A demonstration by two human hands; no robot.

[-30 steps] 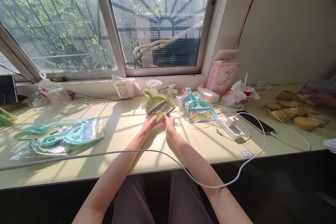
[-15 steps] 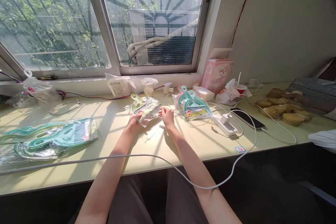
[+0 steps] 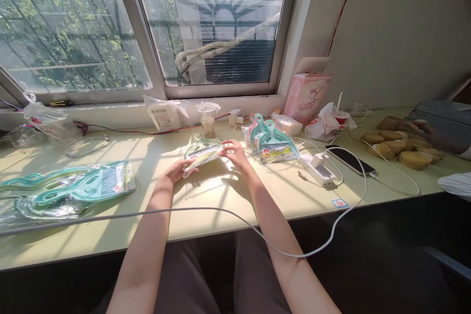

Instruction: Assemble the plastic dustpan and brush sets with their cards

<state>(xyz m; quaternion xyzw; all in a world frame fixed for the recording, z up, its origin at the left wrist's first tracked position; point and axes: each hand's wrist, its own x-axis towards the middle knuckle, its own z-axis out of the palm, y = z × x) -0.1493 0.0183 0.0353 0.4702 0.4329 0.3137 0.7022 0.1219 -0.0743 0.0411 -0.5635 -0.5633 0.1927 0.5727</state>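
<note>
A light green dustpan and brush set in clear plastic is held just over the table, its handle pointing away from me. My left hand grips its near left corner. At its right edge my right hand pinches the wrapping between thumb and fingers. To the right lie wrapped teal and pink sets, one overlapping another. Several more packaged teal and green sets are piled at the left of the table.
A white cable crosses above the table's front edge. On the right are a power strip, a phone and brown rolls. A pink box, cup and bags stand near the window.
The held set has tilted, its near edge now more level. My right hand has gone from a closed fist to a pinch on the package's right edge. The left hand has shifted slightly left.
</note>
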